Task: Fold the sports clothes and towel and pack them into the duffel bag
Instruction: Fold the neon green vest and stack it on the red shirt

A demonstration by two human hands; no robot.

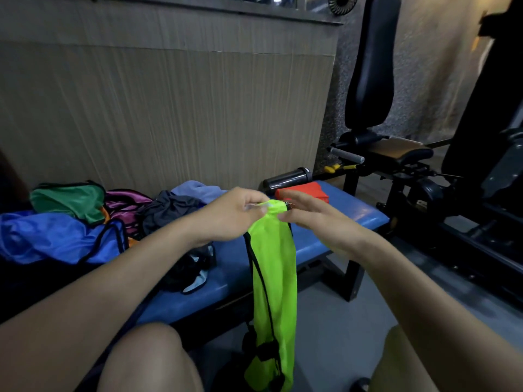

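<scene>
Cloth in neon green (273, 281) hangs straight down from both hands, its bunched top edge pinched by the left hand (230, 215) and the right hand (310, 217) close together. Beyond the left hand, crumpled clothes (167, 210) lie on the blue bench (359, 213). No writing is readable.

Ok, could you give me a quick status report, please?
Both hands, left hand and right hand, pinch neon green bag top. Bag hangs off blue bench. Clothes pile unfolded.
</scene>
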